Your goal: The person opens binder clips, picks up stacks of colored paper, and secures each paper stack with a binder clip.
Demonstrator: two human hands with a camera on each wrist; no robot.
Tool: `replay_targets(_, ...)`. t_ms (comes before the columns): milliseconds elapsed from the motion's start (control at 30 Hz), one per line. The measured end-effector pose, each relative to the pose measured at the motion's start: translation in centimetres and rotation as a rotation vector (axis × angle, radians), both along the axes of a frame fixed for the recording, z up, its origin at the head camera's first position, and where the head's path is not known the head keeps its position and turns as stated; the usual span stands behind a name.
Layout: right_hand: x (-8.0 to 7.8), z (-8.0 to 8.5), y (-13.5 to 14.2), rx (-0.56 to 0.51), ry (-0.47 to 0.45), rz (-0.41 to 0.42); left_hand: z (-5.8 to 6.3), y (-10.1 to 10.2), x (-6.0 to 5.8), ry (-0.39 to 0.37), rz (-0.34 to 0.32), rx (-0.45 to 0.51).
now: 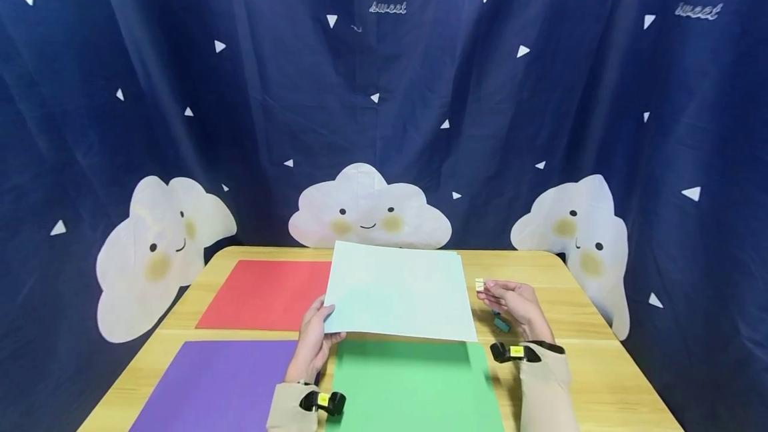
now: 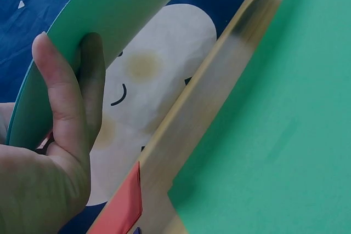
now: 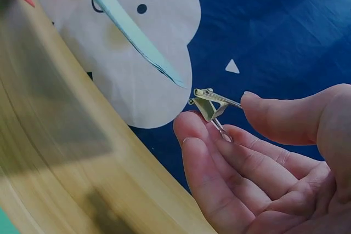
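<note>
My left hand (image 1: 312, 342) grips the left edge of a stack of pale blue paper sheets (image 1: 399, 292), raised and tilted above the table. Seen from the left wrist, the fingers (image 2: 66, 100) lie along the underside of the bowed paper (image 2: 118, 12). To the right of the stack, my right hand (image 1: 516, 304) pinches a small pale yellow binder clip (image 3: 207, 105) by its wire handles, between thumb and fingers. The clip's mouth faces the edge of the sheets (image 3: 131, 31), a short gap away. Below the right hand lies a teal binder clip (image 1: 501, 323).
On the wooden table (image 1: 591, 352) lie a red sheet (image 1: 258, 295) at back left, a purple sheet (image 1: 216, 385) at front left and a green sheet (image 1: 414, 385) at front centre. A dark blue curtain (image 1: 384, 132) with cloud faces hangs behind the table.
</note>
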State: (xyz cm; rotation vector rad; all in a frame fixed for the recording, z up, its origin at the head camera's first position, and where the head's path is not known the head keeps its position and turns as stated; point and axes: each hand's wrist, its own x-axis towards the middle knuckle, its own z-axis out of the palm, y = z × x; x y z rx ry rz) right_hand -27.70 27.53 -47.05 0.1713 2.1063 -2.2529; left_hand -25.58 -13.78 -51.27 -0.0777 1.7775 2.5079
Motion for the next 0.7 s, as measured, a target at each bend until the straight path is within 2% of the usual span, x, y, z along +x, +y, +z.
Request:
replay_targets(300, 0.05, 0.1, -0.11, -0.059, 0.007, 0.029, 0.22, 0.06, 0.19, -0.001, 0.005, 0.024)
replay_targets(700, -0.05, 0.29, -0.41, -0.101, -0.014, 0.02, 0.34, 0.14, 0.36, 0.006, 0.001, 0.024)
